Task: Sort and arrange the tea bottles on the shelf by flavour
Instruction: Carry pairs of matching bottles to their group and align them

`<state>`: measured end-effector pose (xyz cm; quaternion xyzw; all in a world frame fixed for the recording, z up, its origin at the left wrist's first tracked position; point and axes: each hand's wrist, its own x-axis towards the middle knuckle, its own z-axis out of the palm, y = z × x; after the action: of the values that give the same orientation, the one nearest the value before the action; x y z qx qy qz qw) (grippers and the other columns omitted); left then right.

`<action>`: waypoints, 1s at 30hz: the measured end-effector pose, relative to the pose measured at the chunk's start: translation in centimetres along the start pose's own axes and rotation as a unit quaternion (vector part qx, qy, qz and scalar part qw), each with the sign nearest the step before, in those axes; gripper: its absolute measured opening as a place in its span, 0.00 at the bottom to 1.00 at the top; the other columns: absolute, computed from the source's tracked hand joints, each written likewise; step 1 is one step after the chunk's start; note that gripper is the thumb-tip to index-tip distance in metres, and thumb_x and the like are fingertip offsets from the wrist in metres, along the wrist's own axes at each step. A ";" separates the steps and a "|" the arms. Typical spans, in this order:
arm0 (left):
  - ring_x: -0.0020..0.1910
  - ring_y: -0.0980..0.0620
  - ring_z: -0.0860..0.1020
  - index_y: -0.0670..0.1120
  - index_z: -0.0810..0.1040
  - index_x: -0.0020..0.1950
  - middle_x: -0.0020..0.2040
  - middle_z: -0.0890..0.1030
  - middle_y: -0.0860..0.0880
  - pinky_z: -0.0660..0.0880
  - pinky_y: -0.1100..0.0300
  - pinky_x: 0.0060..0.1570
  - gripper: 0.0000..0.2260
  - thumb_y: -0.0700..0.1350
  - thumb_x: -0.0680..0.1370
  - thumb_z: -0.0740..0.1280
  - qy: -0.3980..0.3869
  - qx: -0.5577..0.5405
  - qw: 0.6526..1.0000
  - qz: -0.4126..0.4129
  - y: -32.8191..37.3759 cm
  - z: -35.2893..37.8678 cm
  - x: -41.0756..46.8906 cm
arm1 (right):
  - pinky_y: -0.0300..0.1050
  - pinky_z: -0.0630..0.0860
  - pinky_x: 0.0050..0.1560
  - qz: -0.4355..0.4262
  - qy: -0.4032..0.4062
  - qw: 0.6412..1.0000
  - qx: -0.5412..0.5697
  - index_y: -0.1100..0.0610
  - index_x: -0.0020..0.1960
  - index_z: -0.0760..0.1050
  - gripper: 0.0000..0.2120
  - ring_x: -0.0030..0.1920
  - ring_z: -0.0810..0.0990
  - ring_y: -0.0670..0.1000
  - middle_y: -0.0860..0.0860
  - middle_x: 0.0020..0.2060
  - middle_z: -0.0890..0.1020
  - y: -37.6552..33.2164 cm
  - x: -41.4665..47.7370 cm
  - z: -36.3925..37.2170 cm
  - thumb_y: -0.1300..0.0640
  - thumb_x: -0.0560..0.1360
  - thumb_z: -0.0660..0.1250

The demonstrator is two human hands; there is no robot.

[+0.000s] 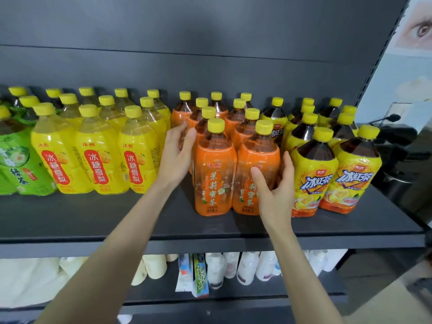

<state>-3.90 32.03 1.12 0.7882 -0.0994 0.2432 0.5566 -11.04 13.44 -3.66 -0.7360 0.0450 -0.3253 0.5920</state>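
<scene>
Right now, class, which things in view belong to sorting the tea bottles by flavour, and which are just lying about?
Job: orange-label bottles, red-label yellow bottles, green-label bottles, lemon-picture bottles, shelf, left hand, right hand.
Lying about: white bottles below, boxes below, eye poster.

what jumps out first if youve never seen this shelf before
The orange bottles in the middle, with the left hand against their left side and the right hand against the front right one. Left of them stand yellow bottles with red labels, then green bottles at the far left; to the right are dark tea bottles in yellow wrappers.
</scene>
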 end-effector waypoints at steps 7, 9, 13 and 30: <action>0.59 0.56 0.73 0.44 0.72 0.67 0.59 0.76 0.51 0.70 0.72 0.50 0.17 0.50 0.80 0.61 -0.119 0.018 0.992 0.038 0.7 -0.5 6.0 | 0.48 0.73 0.63 -0.186 0.048 0.981 -0.013 0.55 0.60 0.76 0.14 0.63 0.74 0.49 0.51 0.60 0.77 -5.3 0.3 1.3 0.54 0.75 0.68; 0.58 0.56 0.74 0.44 0.72 0.67 0.57 0.76 0.52 0.73 0.70 0.51 0.16 0.48 0.80 0.61 -0.165 0.004 0.986 0.039 1.0 -0.3 6.7 | 0.48 0.75 0.61 -0.153 0.001 0.988 0.011 0.53 0.60 0.76 0.13 0.60 0.77 0.46 0.47 0.56 0.79 -6.2 0.5 2.4 0.54 0.76 0.68; 0.58 0.54 0.76 0.42 0.73 0.66 0.59 0.79 0.46 0.73 0.62 0.59 0.14 0.44 0.80 0.62 -0.228 -0.032 0.972 0.046 1.2 0.1 8.8 | 0.32 0.70 0.62 -0.099 -0.063 0.993 -0.022 0.51 0.68 0.70 0.22 0.61 0.73 0.37 0.37 0.59 0.75 -7.5 2.0 5.0 0.52 0.76 0.69; 0.59 0.50 0.76 0.43 0.71 0.67 0.60 0.77 0.45 0.75 0.60 0.54 0.14 0.44 0.82 0.57 -0.191 -0.006 0.981 0.023 -0.9 -5.5 9.8 | 0.38 0.73 0.59 -0.083 -0.044 0.986 -0.138 0.57 0.67 0.71 0.20 0.58 0.77 0.45 0.46 0.55 0.79 -6.8 3.0 9.4 0.49 0.79 0.63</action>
<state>3.43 38.57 6.69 0.8140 -0.2234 0.1002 0.5267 -5.88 22.01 2.97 -0.8254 0.0020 -0.3311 0.4573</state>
